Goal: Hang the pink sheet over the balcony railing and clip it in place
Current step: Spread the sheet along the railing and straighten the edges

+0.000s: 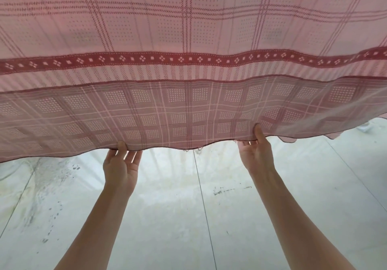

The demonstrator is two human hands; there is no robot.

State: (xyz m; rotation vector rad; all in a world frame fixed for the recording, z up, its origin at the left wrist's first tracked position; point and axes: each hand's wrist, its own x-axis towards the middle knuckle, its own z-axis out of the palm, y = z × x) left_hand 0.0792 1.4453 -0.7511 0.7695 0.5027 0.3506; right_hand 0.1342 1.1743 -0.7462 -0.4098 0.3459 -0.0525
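Pale floor tiles (167,217) fill the bottom of the view, with thin dark lines between them and some dark spots and stains on the left. Above them a big pink sheet (188,29) spreads across the whole top half. It has a check pattern with tiny dots and one dark red band with white diamonds running side to side. Below the band a second layer of the sheet shows, and its wavy edge hangs lowest.

Two bare arms reach up from the bottom. The left hand (121,165) pinches the low edge of the sheet, thumb on the near side and fingers behind the cloth. The right hand (256,152) pinches the same edge further right, thumb pressed flat on the front, fingers tucked behind. The hands are well apart, and the cloth sags a little between them.
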